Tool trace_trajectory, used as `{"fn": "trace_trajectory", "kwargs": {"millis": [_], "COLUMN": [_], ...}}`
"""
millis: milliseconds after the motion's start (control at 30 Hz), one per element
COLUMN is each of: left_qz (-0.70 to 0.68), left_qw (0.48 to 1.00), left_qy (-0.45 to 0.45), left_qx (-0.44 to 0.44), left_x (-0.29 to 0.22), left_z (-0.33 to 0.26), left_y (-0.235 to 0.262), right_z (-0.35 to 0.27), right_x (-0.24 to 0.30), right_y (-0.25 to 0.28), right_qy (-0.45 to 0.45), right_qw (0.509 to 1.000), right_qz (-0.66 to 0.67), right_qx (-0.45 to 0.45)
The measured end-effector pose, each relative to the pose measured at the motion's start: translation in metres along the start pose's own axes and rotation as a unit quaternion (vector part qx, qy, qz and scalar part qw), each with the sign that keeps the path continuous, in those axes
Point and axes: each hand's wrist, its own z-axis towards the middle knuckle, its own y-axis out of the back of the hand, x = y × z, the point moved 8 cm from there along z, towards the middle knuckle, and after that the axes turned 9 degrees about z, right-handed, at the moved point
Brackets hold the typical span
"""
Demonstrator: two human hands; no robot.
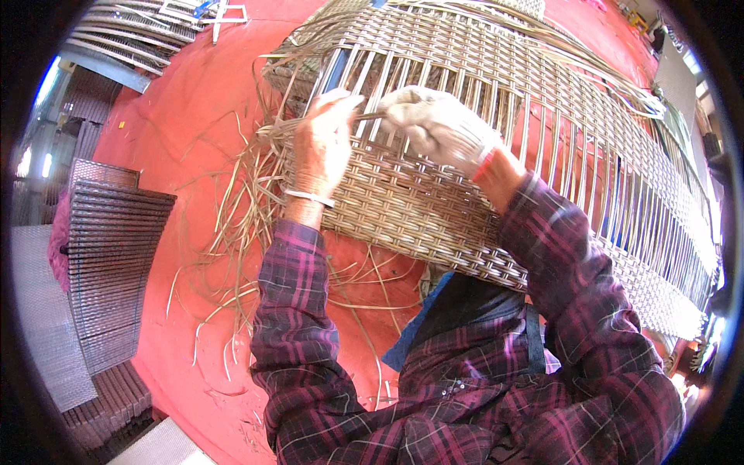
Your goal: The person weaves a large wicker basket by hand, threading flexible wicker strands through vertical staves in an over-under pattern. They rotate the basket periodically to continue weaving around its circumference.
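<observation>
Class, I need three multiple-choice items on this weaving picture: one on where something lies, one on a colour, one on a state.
1. Where is the stack of woven panels?
A. To the person's left, on the floor
B. On the person's lap
C. Above the frame

2. What colour is the floor?
A. Green
B. Red
C. White

3. How is the right hand covered?
A. Bare
B. Bandaged
C. Gloved

Answers: 1 A, the stack sits at the picture's left; 2 B, red shows all around the wicker panel; 3 C, a white work glove covers it, while the left hand is bare.
</observation>
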Motion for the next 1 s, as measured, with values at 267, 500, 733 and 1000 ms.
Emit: {"fn": "trace_trajectory", "kwargs": {"millis": [267,500,733,1000], "left_qz": [-0.124,0.229,-0.017,-0.029], "left_qw": [0.973,0.957,0.994,0.998], "left_qy": [0.051,-0.028,0.071,0.003], "left_qx": [0.190,0.173,0.086,-0.058], "left_x": [-0.027,-0.025,0.006,-0.025], "left_z": [0.011,0.001,-0.002,-0.002], "left_y": [-0.032,-0.038,-0.036,-0.019], "right_z": [-0.030,0.022,0.027,-0.025], "right_x": [0.021,-0.001,-0.020,0.035], "right_y": [0.018,-0.008,0.035,0.014], "right_qy": [0.046,0.182,-0.080,0.124], "right_qw": [0.980,0.745,0.970,0.978], "right_qz": [-0.187,-0.613,-0.229,-0.164], "right_qx": [-0.052,0.190,-0.011,-0.032]}}
